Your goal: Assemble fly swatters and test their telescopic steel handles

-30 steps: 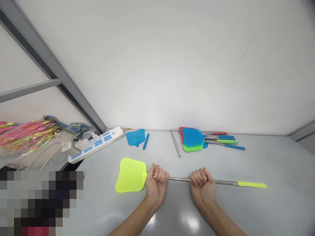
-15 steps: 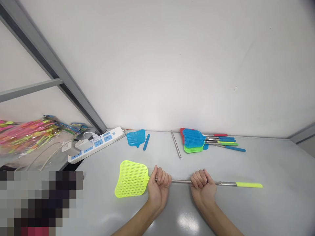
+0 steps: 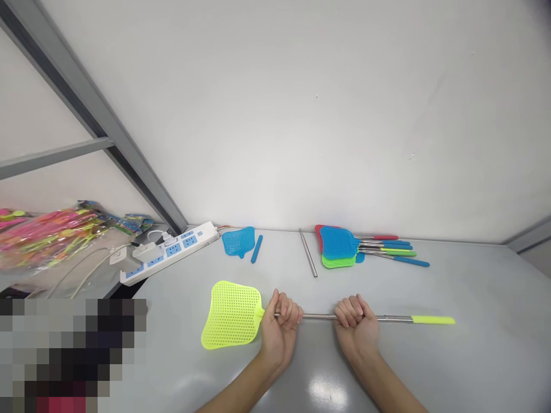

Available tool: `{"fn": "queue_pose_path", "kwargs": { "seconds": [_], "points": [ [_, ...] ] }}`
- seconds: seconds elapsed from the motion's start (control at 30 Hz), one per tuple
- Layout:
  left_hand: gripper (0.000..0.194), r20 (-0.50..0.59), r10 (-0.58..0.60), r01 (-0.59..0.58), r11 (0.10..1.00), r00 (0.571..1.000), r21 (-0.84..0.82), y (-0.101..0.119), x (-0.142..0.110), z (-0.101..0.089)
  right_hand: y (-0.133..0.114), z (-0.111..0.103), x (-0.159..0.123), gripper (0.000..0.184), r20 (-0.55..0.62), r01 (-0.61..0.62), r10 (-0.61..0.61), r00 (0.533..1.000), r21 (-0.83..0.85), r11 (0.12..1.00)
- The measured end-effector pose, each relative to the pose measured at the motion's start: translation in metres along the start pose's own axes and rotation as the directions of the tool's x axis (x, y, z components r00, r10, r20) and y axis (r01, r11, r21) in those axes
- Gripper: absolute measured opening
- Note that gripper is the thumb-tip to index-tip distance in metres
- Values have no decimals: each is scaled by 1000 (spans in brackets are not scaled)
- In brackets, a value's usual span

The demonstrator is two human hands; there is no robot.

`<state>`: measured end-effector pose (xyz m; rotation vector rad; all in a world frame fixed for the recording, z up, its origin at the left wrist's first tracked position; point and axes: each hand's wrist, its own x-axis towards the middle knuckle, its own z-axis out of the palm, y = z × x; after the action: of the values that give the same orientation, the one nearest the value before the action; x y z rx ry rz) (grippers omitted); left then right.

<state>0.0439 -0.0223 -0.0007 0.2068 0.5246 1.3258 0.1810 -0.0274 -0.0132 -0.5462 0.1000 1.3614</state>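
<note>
A yellow fly swatter (image 3: 235, 315) with a drawn-out metal telescopic rod lies level across my view, its perforated head to the left and its yellow grip to the right. My left hand (image 3: 279, 327) is closed around the rod close to the head. Farther right, my right hand (image 3: 356, 324) wraps the rod's middle section, short of the grip. Behind my hands a loose metal rod (image 3: 308, 253) rests on the table. To its left lie a blue swatter head (image 3: 238, 241) and a separate blue handle grip (image 3: 256, 249).
At the back right, several swatters (image 3: 340, 243) in red, blue and green are stacked. A white power strip (image 3: 172, 252) with plugs sits at the left by a grey frame post. Beyond it are plastic-bagged pink and yellow items (image 3: 55, 235). The grey table (image 3: 482, 355) meets a white wall.
The swatter's yellow grip end has shifted slightly left, and its head and my left hand slightly right. Both hands keep their hold on the rod.
</note>
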Motion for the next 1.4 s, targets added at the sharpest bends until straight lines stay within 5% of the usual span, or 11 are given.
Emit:
{"fn": "queue_pose_path", "kwargs": {
  "seconds": [1.0, 1.4],
  "points": [
    [37, -18, -11, 11, 999, 1000, 39, -2, -2, 5, 2, -2, -1, 35, 57, 97, -90, 994, -125, 987],
    [36, 36, -15, 16, 1000, 999, -21, -7, 0, 0, 4, 3, -4, 32, -25, 36, -36, 999, 6, 999]
  ]
}}
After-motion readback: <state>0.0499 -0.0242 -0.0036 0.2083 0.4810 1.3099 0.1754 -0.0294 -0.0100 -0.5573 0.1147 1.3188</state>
